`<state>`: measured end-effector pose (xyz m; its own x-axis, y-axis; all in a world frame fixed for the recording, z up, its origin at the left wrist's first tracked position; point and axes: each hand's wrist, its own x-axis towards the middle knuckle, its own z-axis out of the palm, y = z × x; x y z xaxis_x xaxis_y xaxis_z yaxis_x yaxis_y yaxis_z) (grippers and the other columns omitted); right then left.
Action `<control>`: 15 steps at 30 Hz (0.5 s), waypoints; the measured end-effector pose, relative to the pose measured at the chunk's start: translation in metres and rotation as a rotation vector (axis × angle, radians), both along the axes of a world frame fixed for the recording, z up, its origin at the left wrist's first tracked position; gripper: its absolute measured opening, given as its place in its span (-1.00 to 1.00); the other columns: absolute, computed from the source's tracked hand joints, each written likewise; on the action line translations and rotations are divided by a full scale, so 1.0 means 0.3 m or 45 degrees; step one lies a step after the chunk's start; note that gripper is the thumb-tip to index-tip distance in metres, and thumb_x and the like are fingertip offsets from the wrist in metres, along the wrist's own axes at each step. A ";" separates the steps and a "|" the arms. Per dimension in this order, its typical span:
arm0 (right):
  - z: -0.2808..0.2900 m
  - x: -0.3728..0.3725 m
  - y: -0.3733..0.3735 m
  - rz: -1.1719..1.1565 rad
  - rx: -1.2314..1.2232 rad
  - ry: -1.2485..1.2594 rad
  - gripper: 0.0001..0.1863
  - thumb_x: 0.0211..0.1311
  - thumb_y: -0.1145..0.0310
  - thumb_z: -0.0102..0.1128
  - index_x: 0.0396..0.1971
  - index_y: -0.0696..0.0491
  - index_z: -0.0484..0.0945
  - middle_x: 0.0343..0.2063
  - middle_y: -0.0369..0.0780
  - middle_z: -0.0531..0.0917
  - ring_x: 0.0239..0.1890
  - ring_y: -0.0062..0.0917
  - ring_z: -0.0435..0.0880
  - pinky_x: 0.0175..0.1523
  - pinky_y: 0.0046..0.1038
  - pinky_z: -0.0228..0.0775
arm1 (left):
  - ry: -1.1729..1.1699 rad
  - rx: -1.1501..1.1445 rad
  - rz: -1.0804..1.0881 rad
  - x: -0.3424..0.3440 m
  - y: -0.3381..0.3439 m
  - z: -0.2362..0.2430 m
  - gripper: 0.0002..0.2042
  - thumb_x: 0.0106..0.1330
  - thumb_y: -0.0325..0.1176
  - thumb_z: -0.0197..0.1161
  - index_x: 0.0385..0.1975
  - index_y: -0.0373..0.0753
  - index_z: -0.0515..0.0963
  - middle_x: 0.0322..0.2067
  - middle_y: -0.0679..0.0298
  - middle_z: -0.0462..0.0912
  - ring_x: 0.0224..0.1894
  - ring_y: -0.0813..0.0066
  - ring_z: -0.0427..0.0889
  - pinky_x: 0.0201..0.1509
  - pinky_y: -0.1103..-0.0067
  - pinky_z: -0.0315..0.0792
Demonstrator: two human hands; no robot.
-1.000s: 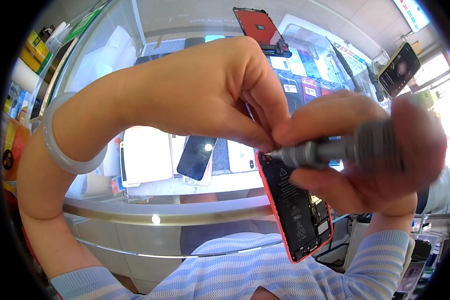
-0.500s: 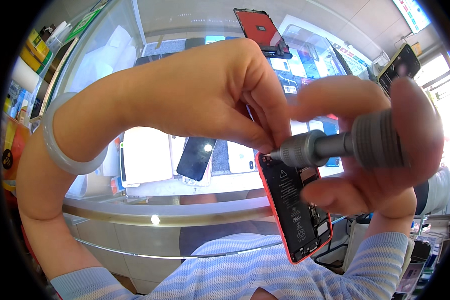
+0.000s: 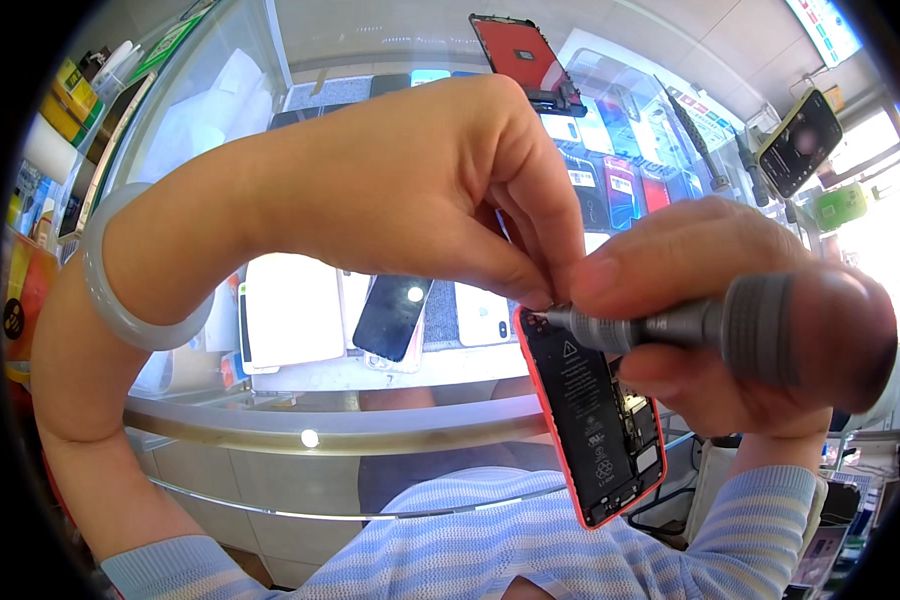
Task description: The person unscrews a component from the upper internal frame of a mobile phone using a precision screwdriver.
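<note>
An opened phone with a red frame (image 3: 550,440) slants over the counter's front edge, its black battery (image 3: 582,415) and circuit parts uncovered. My left hand (image 3: 470,185), bent in from the left with a pale bangle (image 3: 105,290) on the forearm, pinches the phone's upper edge between thumb and fingers. In my right hand (image 3: 710,260) is a grey screwdriver (image 3: 705,325), lying nearly level. Its tip meets the phone's upper left corner, close to my left thumb. The right thumb and fingers wrap the shaft, and the handle's end sits against the palm side. Any screw there is too small to see.
Under the glass counter lie several phones (image 3: 392,315) and boxes. Beyond my left hand rests a detached screen panel (image 3: 525,60) with a red back. Tweezers (image 3: 692,135) and a propped phone (image 3: 800,145) stand at the far right. The counter's rounded front edge (image 3: 370,428) runs below.
My right fingers, spread apart and blurred before, have closed around the screwdriver's shaft, and its handle has dropped lower. My left hand and the phone have barely shifted.
</note>
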<state>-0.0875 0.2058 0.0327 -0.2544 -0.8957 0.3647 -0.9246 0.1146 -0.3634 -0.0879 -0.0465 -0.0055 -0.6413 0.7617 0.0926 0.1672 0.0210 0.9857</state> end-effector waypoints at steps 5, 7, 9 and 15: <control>0.045 -0.006 -0.012 -0.018 0.227 -0.052 -0.42 -0.23 0.33 0.67 -0.13 0.16 0.61 -0.19 -0.18 0.71 -0.20 -0.35 0.71 -0.13 -0.39 0.51 | 0.044 -0.102 0.018 -0.005 -0.006 0.019 -0.85 0.11 -0.52 0.44 -0.32 -0.37 0.71 -0.36 0.21 0.75 -0.34 0.61 0.65 -0.19 0.64 0.53; 0.033 0.004 -0.033 -0.106 0.178 -0.088 -0.39 -0.28 0.38 0.69 -0.12 0.15 0.61 -0.17 -0.18 0.69 -0.18 -0.37 0.70 -0.12 -0.41 0.51 | 0.008 -0.120 0.011 -0.004 -0.005 0.022 -0.85 0.12 -0.58 0.39 -0.29 -0.38 0.71 -0.34 0.19 0.76 -0.31 0.59 0.67 -0.16 0.65 0.55; 0.000 0.010 -0.049 -0.152 0.036 -0.137 -0.33 -0.23 0.45 0.66 -0.03 0.16 0.52 -0.17 -0.15 0.68 -0.19 -0.39 0.70 -0.13 -0.42 0.52 | -0.058 -0.088 0.014 0.001 -0.003 0.019 -0.83 0.12 -0.66 0.31 -0.28 -0.42 0.71 -0.35 0.17 0.76 -0.29 0.57 0.70 -0.14 0.67 0.58; -0.072 -0.011 -0.027 0.149 -0.473 -0.109 0.21 0.09 0.57 0.43 0.43 0.14 -0.45 -0.28 0.08 0.69 -0.34 -0.32 0.74 -0.27 -0.43 0.65 | 0.037 -0.033 -0.068 -0.013 -0.005 0.007 -0.82 0.13 -0.68 0.28 -0.27 -0.43 0.70 -0.35 0.17 0.76 -0.28 0.57 0.71 -0.15 0.68 0.57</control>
<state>-0.0909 0.1977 0.0112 -0.2019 -0.7316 0.6511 -0.8882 -0.1434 -0.4365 -0.0919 -0.0479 -0.0034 -0.5969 0.7972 0.0905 0.1977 0.0368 0.9796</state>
